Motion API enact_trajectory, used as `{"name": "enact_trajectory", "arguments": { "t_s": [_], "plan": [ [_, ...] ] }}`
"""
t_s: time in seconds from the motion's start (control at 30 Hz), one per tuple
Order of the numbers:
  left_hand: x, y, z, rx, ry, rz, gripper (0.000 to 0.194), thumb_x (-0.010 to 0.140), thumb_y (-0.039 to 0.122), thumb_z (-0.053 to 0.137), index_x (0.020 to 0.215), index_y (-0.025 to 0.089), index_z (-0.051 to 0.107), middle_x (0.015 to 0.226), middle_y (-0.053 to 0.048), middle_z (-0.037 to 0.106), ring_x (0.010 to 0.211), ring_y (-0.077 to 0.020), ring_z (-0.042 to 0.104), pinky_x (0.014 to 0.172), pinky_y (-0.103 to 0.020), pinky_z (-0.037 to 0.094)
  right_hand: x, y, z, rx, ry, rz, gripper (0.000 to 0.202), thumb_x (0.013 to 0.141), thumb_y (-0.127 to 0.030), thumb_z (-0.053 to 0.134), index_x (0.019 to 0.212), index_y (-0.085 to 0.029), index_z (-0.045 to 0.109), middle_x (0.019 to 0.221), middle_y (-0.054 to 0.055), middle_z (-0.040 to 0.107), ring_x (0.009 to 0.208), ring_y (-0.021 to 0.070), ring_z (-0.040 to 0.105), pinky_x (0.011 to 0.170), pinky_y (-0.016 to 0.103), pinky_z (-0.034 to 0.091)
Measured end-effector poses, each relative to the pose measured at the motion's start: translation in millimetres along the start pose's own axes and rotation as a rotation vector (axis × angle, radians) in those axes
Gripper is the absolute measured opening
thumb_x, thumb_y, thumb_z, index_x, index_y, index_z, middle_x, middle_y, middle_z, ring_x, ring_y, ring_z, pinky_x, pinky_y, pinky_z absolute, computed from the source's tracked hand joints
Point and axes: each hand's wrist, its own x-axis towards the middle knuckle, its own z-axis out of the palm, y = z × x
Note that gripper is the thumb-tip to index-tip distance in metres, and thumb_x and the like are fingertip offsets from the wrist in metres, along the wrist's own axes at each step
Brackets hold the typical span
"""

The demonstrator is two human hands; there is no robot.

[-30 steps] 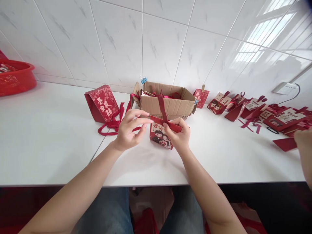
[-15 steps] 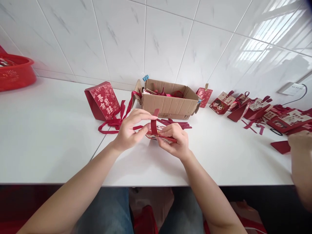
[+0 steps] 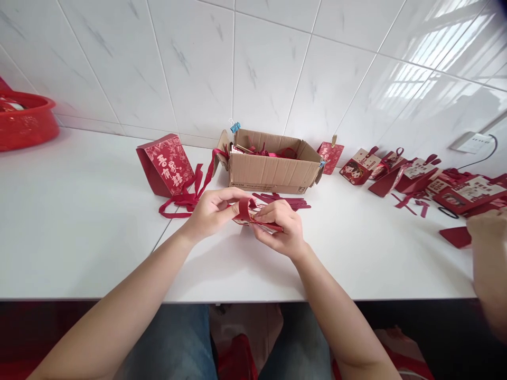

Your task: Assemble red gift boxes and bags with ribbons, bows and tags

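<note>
Over the table's middle, my two hands work on a small red and cream gift box (image 3: 261, 225). A dark red ribbon (image 3: 245, 209) loops up from its top. My left hand (image 3: 212, 211) pinches the ribbon between thumb and fingers, bending it over. My right hand (image 3: 279, 224) grips the top of the box from the right, fingertips close to the ribbon's base. The lower part of the box is mostly hidden by my hands. Behind them lie several cut ribbon strips (image 3: 291, 201), and a long loose ribbon (image 3: 174, 214) trails by my left hand.
A cardboard box (image 3: 273, 174) holding ribbons stands against the tiled wall. To its left is a red gift box (image 3: 168, 166); several finished-looking boxes (image 3: 358, 166) line the right. A red basin (image 3: 27, 124) sits far left. Another person's arm (image 3: 491, 253) reaches in at right.
My left hand has come down and bent the upright ribbon over into a loop. My right hand keeps its grip on the box, shifted only slightly.
</note>
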Motion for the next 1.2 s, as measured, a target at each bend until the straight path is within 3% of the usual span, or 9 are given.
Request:
{"name": "enact_trajectory", "arguments": {
  "t_s": [0.17,0.5,0.93,1.2],
  "plan": [
    [-1.2,-2.7,1.3,-0.044,0.036,-0.038,0.02,0.075,0.034,0.073,0.086,0.018,0.076,0.08,-0.007,0.074,0.07,-0.0184,0.069,0.063,-0.026,0.059,-0.6,0.2,0.8,0.002,0.019,-0.008,0.013,0.078,-0.018,0.066,0.082,-0.024,0.055,0.074,-0.001,0.069,0.068,0.0147,0.066,0.065,0.031,0.048],
    [-2.3,-4.9,2.9,-0.067,0.112,-0.033,0.021,0.071,0.034,0.077,0.084,0.018,0.077,0.078,-0.006,0.074,0.067,-0.0179,0.069,0.065,-0.028,0.06,-1.7,1.5,1.9,-0.018,0.029,-0.013,0.011,0.079,-0.02,0.065,0.081,-0.024,0.055,0.078,0.001,0.068,0.07,0.0153,0.066,0.064,0.031,0.05],
    [-2.2,1.1,3.9,-0.083,0.033,-0.003,0.018,0.076,0.032,0.073,0.084,0.016,0.075,0.078,-0.008,0.075,0.065,-0.0181,0.069,0.059,-0.026,0.058,-3.4,1.8,2.5,-0.001,0.05,0.008,0.012,0.078,-0.019,0.065,0.083,-0.023,0.055,0.079,0.003,0.063,0.071,0.016,0.062,0.06,0.031,0.05],
    [-4.1,3.2,-0.3,-0.051,-0.068,0.105,0.015,0.079,0.017,0.064,0.092,0.016,0.071,0.088,-0.007,0.07,0.079,-0.0173,0.067,0.065,-0.025,0.058,-3.2,5.2,3.9,0.036,0.07,0.033,0.016,0.077,-0.017,0.067,0.086,-0.022,0.055,0.088,0.005,0.063,0.08,0.0166,0.063,0.067,0.031,0.054]
  ]
}}
